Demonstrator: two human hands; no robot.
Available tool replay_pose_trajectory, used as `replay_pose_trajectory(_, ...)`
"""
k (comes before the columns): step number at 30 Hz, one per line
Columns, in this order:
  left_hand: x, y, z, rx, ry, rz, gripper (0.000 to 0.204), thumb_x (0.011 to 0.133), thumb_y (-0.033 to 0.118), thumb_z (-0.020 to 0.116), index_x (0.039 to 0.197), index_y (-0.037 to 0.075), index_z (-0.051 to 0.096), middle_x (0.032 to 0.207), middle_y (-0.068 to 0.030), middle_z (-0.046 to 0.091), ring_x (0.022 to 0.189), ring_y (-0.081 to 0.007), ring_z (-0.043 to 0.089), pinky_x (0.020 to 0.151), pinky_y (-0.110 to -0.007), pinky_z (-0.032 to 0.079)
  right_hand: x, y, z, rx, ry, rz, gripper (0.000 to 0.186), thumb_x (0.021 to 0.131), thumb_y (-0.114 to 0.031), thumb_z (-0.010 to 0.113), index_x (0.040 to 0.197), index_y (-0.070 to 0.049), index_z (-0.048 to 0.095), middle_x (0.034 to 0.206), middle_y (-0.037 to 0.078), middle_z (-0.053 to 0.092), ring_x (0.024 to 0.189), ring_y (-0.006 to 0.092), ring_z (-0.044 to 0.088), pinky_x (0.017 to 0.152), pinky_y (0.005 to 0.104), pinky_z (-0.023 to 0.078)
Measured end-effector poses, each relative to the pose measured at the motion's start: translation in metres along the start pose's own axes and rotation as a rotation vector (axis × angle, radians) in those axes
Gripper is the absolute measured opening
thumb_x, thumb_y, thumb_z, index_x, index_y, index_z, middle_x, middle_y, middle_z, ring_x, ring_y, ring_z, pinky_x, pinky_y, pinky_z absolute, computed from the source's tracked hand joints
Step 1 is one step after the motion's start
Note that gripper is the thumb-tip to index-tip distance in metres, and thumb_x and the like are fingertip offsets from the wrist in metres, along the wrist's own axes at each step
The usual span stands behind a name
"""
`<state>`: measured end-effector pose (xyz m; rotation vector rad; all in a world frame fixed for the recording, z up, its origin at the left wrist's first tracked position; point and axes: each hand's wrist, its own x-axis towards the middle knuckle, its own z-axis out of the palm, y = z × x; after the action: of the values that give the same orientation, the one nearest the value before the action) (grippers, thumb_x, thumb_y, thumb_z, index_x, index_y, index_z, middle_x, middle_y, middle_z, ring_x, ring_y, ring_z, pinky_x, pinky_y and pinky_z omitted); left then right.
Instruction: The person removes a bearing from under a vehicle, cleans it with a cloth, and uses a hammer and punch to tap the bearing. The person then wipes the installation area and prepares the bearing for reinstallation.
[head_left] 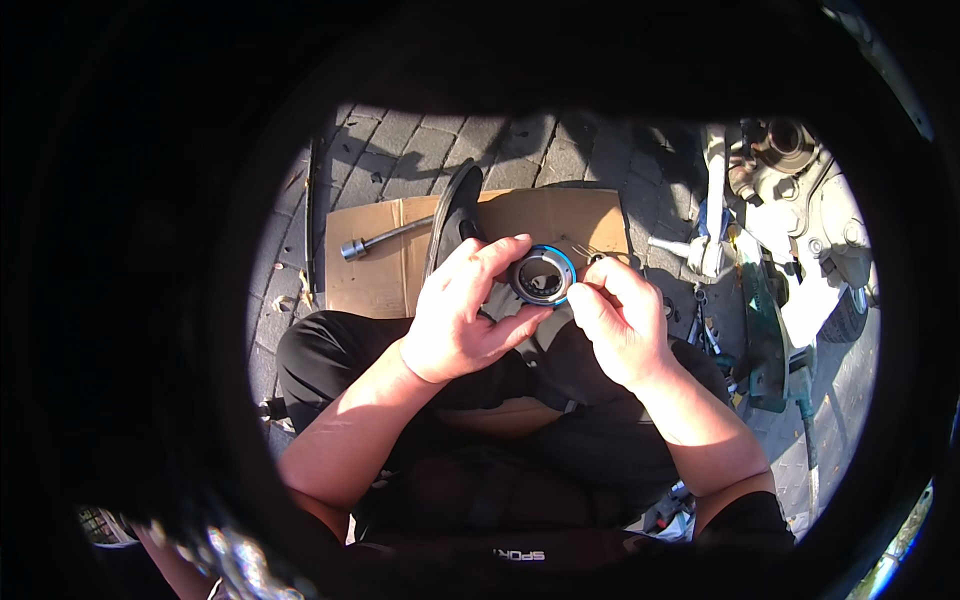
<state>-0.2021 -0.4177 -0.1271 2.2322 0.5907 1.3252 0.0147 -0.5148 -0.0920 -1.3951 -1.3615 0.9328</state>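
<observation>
Over my lap, my left hand (462, 305) grips a wheel bearing (543, 276), a metal ring with a blue outer edge and a dark round opening. Its thumb is below the bearing and its fingers are at the upper left edge. My right hand (625, 318) is closed in a pinch at the bearing's right edge, thumb against bent forefinger. A small dark piece with thin prongs (590, 252) shows just above those fingers; I cannot make out whether they hold it. Both hands are in bright sun.
Flattened cardboard (375, 285) lies ahead on grey paving (400, 150), with a metal socket bar (385, 240) on it beside my dark shoe (457, 215). At right stand greasy vehicle suspension parts (800, 200), a green jack-like tool (765, 340) and several wrenches (702, 315).
</observation>
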Motion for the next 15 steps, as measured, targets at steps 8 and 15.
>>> replay_pose_trajectory(8, 0.001, 0.005, 0.008, 0.021, 0.025, -0.073, 0.081, 0.072, 0.020, 0.103, 0.141, 0.000, 0.067, 0.097, -0.0051, 0.066, 0.077, -0.0174, 0.058, 0.065, -0.030, 0.049, 0.001, 0.001, 0.002, 0.027, 0.012, 0.047, 0.020, 0.110, -0.012, 0.070, 0.094, -0.002, 0.063, 0.079, -0.003, 0.061, 0.071, 0.0037, 0.052, 0.063, 0.0241, 0.043)
replay_pose_trajectory(15, 0.002, 0.012, 0.005, 0.017, -0.032, -0.141, 0.076, 0.077, 0.014, 0.099, 0.143, -0.004, 0.064, 0.108, -0.0127, 0.072, 0.085, -0.0262, 0.067, 0.075, -0.036, 0.059, 0.002, 0.000, 0.003, -0.015, 0.053, 0.005, 0.016, 0.110, -0.009, 0.069, 0.096, -0.002, 0.064, 0.081, -0.004, 0.060, 0.073, 0.0040, 0.052, 0.063, 0.0253, 0.043)
